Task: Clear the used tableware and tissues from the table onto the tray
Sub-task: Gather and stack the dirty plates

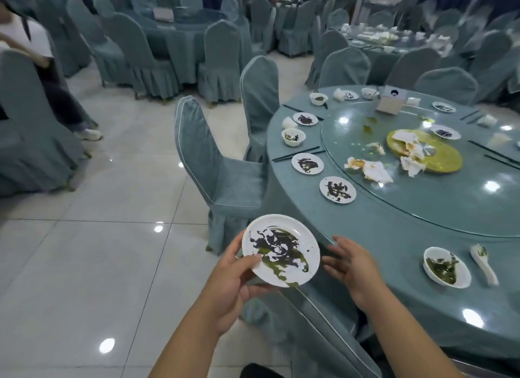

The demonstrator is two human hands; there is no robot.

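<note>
My left hand (235, 276) grips a white plate (281, 249) smeared with dark and green sauce, thumb on its rim, held off the table's near edge. My right hand (350, 265) hovers just right of that plate with relaxed fingers, holding nothing. On the round table (394, 237) lie more dirty plates (337, 189) (307, 163), a bowl with green leftovers (446, 266) and a white spoon (484, 263). Crumpled stained tissues (371, 169) lie on the glass turntable near a yellow dish (439, 158). No tray is in view.
Covered chairs (219, 169) stand along the table's left side, and one chair back (318, 321) is right below my hands. Black chopsticks (298, 154), small bowls (293, 136) and a tissue box (391, 100) sit further round the table. A person sits at far left (42, 68).
</note>
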